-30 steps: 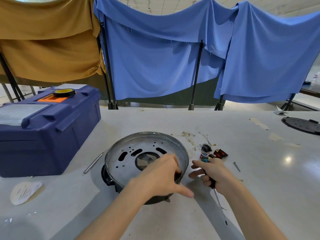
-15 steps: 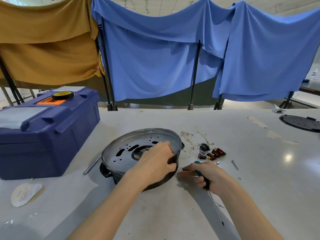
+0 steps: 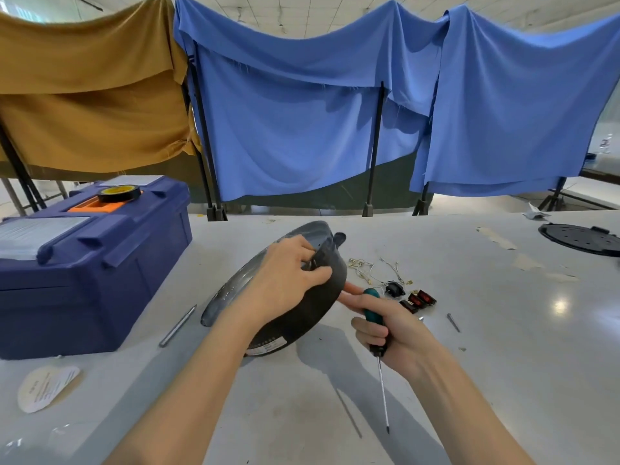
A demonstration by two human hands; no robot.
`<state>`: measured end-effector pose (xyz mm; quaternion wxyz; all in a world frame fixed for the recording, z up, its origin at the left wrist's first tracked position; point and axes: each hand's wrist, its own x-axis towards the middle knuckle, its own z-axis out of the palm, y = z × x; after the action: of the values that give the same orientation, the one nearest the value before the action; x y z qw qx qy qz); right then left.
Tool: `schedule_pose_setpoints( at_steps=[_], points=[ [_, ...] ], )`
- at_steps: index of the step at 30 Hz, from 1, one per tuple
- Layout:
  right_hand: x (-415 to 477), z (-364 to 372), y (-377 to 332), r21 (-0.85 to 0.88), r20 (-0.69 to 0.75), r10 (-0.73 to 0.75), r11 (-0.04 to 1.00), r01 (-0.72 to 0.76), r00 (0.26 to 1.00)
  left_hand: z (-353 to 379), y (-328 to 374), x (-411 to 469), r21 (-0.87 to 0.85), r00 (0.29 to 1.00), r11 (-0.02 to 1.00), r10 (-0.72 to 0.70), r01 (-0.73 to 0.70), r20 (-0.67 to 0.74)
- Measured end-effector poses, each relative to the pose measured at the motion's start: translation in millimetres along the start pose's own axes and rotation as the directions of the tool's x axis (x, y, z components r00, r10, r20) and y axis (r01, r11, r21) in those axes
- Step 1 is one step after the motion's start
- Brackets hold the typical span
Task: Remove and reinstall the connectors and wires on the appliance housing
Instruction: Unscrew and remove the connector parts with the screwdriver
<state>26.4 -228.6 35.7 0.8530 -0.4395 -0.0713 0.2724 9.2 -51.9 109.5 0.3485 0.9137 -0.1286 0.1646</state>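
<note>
The round black appliance housing [image 3: 315,313] with its shiny metal inner plate stands tilted steeply on its lower edge, open side facing left. My left hand [image 3: 285,280] grips its upper right rim, fingers curled over the edge. My right hand [image 3: 392,327] holds a green-handled screwdriver [image 3: 374,317] with the shaft pointing down towards me; its outstretched fingers touch the housing's side. Loose thin wires [image 3: 369,266] and small black and red connectors [image 3: 416,298] lie on the white table [image 3: 503,364] just right of the housing.
A dark blue toolbox [image 3: 90,263] with a roll of tape [image 3: 119,193] on top stands at the left. A metal rod [image 3: 177,325] lies beside it, a paper label [image 3: 47,387] nearer me. A small screw [image 3: 453,322] and a black round cover [image 3: 580,238] lie at the right.
My left hand has tipped the housing from lying flat up onto its edge. My right hand with the screwdriver has moved in against the housing's side.
</note>
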Motion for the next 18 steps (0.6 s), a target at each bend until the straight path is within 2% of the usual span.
schedule_pose_setpoints(
  at_steps=[4, 9, 14, 18],
  points=[
    [-5, 22, -5, 0.005, 0.090, -0.171, 0.985, 0.172, 0.981, -18, 3, 2, -0.270, 0.991, 0.961, -0.091, 0.061, -0.102],
    [-9, 55, -16, -0.174, 0.139, -0.336, 0.918, 0.356, 0.932, -30, 1, -6, -0.670, 0.946, 0.738, -0.271, 0.085, -0.178],
    [-11, 77, -15, -0.219, 0.238, -0.361, 0.884, 0.412, 0.902, -29, -8, -19, -0.854, 0.885, 0.517, -0.422, 0.058, -0.195],
    [-8, 87, -11, -0.254, 0.273, -0.321, 0.885, 0.390, 0.907, -30, -23, -29, -0.910, 0.871, 0.413, -0.462, 0.044, -0.168]
  ],
)
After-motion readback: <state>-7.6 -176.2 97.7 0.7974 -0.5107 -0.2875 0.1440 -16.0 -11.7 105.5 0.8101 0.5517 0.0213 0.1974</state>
